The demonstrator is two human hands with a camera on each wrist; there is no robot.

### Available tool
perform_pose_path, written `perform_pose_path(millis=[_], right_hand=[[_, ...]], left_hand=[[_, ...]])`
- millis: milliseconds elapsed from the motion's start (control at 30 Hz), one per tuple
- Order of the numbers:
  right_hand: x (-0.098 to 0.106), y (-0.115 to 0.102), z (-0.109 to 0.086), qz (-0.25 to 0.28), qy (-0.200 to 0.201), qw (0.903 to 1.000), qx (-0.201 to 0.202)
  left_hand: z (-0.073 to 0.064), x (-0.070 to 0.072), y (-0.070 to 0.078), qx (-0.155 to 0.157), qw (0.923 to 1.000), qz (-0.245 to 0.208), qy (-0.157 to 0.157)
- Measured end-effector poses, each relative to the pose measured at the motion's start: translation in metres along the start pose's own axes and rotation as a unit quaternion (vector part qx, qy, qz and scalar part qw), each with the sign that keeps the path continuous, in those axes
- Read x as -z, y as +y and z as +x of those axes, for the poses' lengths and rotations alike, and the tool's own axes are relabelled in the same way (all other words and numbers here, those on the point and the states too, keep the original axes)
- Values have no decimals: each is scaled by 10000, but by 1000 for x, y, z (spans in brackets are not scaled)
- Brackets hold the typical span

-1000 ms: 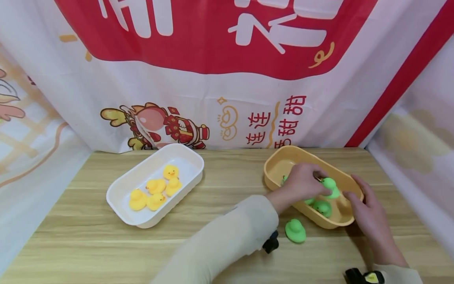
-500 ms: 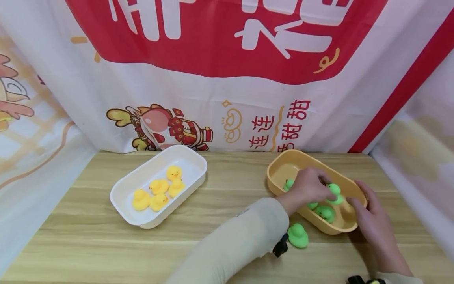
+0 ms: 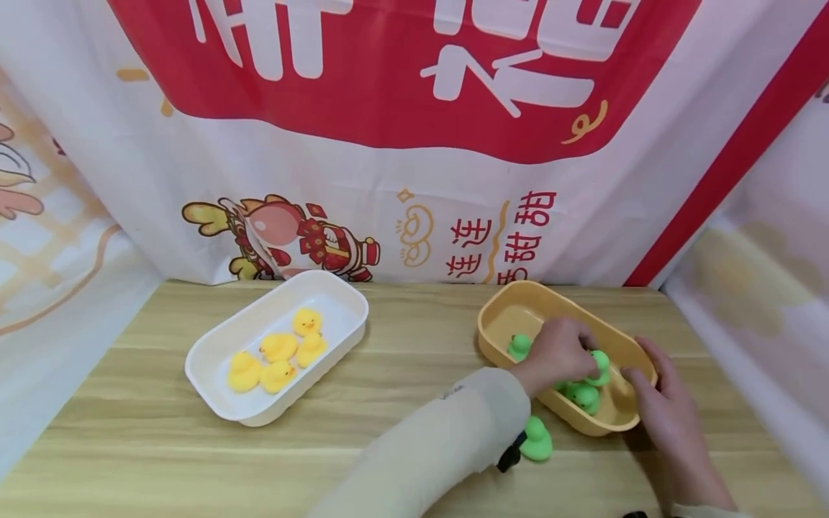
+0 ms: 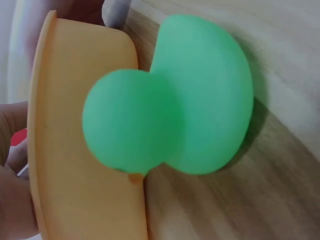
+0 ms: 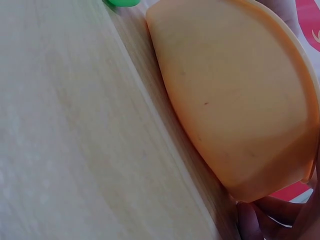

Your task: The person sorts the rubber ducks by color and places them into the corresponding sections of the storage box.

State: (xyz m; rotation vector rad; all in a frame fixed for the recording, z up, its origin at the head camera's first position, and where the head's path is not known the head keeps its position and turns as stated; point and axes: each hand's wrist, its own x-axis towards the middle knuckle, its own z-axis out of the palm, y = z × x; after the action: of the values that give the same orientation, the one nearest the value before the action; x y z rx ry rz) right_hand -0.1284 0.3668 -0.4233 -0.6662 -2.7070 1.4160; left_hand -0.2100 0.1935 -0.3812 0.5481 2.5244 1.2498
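Note:
Over the right part of the tan-orange tub [image 3: 508, 320], my left hand [image 3: 562, 352] pinches a green rubber duck [image 3: 600, 367]. My right hand [image 3: 670, 403] grips the tub's right end, thumb at the rim and fingers along the outer wall. Inside the tub lie a green duck [image 3: 519, 347] on the left and another green duck [image 3: 584, 397] near the front wall. On the table in front, a loose green duck [image 3: 536, 440] is partly covered by my left wrist; it fills the left wrist view, close to the tub's outer wall [image 4: 90, 75].
A white tub [image 3: 340, 296] with several yellow ducks [image 3: 278, 347] stands on the left of the wood-grain table [image 3: 214, 467]. A printed cloth [image 3: 363, 173] hangs along the table's back edge, and cloth also walls both sides.
My left hand has lowered the pinched duck slightly into the tub. The left wrist now covers more of the loose duck. My right hand stays on the tub's end; the head view has shifted a little.

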Motion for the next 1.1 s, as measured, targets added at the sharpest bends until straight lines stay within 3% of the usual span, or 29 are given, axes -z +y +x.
perform_pose_path(millis=[233, 500, 667, 933, 1100], right_hand=[[-2, -1, -1, 91, 15, 9999, -127], [-3, -1, -2, 88, 70, 9997, -237], [-2, 0, -2, 92, 132, 9995, -269], [-1, 0, -3, 147, 130, 9994, -287], [-2, -2, -2, 106, 145, 9995, -267]], left_hand=[[4, -2, -3, 5, 9997, 209, -160], [36, -28, -24, 187, 9976, 520, -412], [39, -31, -24, 182, 9967, 622, -498], [28, -23, -14, 223, 9966, 740, -291], [36, -31, -22, 346, 9960, 825, -51]])
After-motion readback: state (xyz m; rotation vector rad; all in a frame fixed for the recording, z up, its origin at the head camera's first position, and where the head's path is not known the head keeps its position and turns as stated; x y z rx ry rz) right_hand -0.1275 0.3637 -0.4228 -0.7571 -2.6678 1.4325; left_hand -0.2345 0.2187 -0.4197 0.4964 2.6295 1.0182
